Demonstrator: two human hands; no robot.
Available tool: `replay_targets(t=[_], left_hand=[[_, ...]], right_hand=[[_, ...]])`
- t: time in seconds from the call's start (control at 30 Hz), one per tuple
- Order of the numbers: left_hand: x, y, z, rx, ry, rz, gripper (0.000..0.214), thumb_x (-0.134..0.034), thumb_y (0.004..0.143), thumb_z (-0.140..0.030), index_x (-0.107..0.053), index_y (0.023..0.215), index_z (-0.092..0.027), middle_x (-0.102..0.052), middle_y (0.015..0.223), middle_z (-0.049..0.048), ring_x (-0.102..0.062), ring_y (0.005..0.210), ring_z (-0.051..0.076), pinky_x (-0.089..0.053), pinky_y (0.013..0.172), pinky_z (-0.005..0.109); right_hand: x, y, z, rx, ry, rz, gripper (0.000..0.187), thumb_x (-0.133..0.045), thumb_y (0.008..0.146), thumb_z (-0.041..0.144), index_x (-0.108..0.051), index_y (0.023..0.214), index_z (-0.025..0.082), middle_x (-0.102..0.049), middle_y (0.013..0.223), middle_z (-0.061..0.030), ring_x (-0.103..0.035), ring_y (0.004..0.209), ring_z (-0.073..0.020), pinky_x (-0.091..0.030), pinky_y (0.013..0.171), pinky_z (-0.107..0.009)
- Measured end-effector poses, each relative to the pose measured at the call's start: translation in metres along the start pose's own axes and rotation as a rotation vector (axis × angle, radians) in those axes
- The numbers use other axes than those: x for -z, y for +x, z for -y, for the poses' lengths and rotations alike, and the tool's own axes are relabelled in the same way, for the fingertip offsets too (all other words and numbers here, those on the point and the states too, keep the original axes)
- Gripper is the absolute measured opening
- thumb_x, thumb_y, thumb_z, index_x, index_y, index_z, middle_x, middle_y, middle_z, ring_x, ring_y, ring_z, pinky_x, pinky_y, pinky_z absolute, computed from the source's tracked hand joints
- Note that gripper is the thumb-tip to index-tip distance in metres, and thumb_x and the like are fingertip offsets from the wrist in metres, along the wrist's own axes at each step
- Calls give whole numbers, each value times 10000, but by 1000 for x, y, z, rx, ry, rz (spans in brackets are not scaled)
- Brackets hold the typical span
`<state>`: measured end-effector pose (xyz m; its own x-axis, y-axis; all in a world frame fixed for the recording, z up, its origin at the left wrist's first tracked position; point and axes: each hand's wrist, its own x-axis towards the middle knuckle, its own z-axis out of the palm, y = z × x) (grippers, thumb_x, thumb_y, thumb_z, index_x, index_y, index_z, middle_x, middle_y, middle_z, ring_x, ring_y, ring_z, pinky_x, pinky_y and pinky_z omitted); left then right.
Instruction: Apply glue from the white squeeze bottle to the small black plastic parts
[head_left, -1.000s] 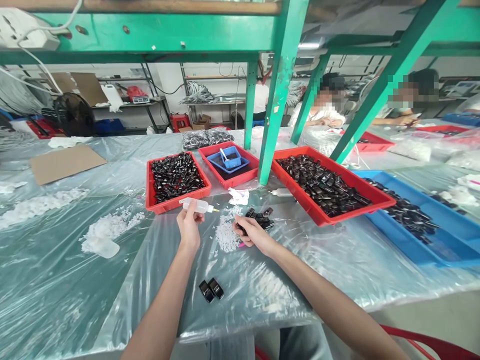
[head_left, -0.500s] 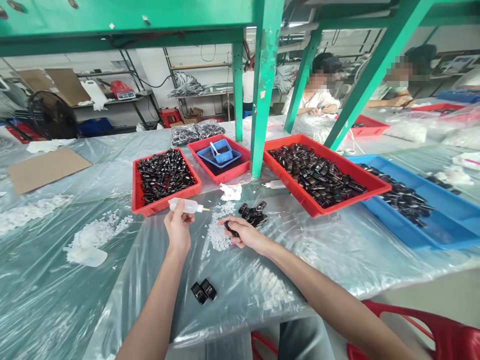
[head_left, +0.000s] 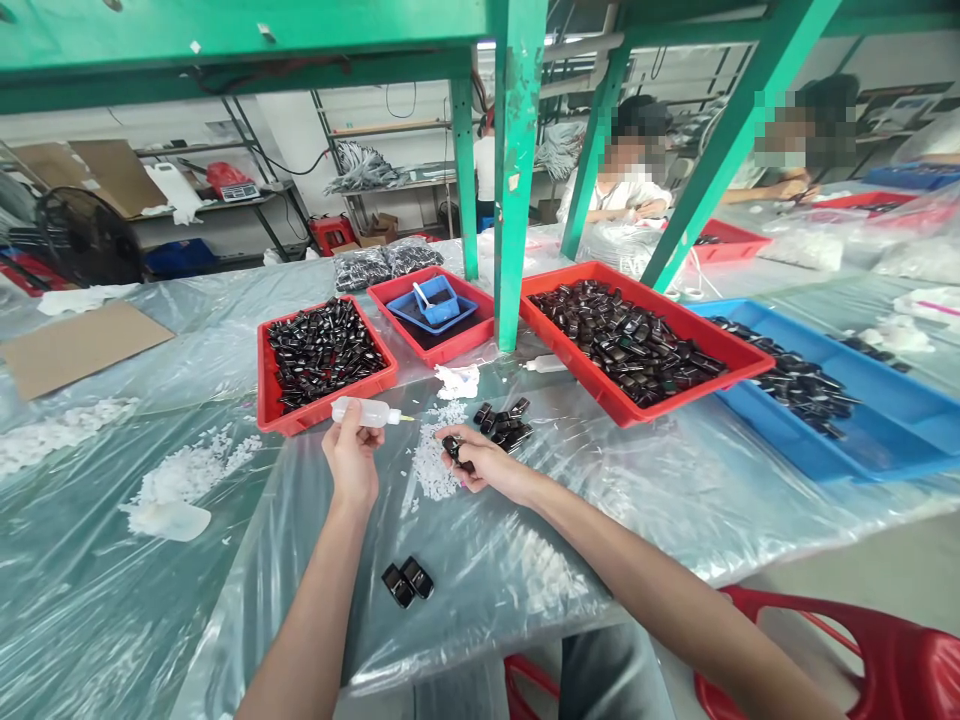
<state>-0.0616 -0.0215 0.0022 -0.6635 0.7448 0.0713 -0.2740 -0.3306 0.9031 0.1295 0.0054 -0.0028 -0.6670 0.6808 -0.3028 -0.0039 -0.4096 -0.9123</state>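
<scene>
My left hand [head_left: 351,462] is closed round a small clear squeeze bottle [head_left: 365,410] held level, its thin nozzle pointing right. My right hand [head_left: 484,462] is closed on a small black part [head_left: 455,449], lifted a little off the plastic sheet. Just beyond the right hand lies a small heap of the same black parts [head_left: 504,422]. A pile of small white bits [head_left: 433,462] lies between my two hands. Two finished-looking black parts [head_left: 407,582] rest side by side near the table's front edge.
A red tray of black parts [head_left: 270,350] stands ahead left, a second red tray [head_left: 480,330] holds a blue dish, and a large red tray [head_left: 570,360] and blue tray [head_left: 900,440] lie right. A green post [head_left: 512,200] rises behind. Two people sit at the far side.
The view has shifted slightly left and down. My right hand has raised the black part a little and turned it toward the bottle's nozzle. The left hand keeps the bottle in place.
</scene>
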Motion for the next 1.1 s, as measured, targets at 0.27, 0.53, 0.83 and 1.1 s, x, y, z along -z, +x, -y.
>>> replay_targets(t=[0.27,0.53,0.83,1.1], left_hand=[[-1,-1,-1,3,0,9,368,-762,726,-483,-599,708,-153,-547,567,-12,-457,481,95,-330,482,239],[-2,-2,-2,12,3,4,381,-767,723,-496,-600,725,-153,-554,582,-12,-463,499,93,-333,483,231],[-2,-2,-2,11,20,9,386,-757,729,-504,-589,706,-158,-548,566,-12,-464,486,96,-334,488,236],[-3,-4,-2,25,44,17,391,-752,727,-513,-596,699,-155,-543,559,-11,-462,478,99,-328,483,239]], right_hand=[[7,-2,-10,389,-601,-79,448,-478,954,232,-423,1399,233,-641,973,-56,-493,599,-129,-452,639,-284],[8,-3,-3,531,-803,-66,254,-465,1004,271,-674,1127,198,-694,945,-55,-604,724,-160,-467,732,-276],[13,6,-12,406,-518,-66,324,-483,963,275,-612,1257,229,-635,891,-30,-478,517,-104,-427,525,-245],[11,8,-8,387,-381,-95,203,-566,914,350,-591,1037,190,-712,934,-66,-493,506,-112,-433,531,-271]])
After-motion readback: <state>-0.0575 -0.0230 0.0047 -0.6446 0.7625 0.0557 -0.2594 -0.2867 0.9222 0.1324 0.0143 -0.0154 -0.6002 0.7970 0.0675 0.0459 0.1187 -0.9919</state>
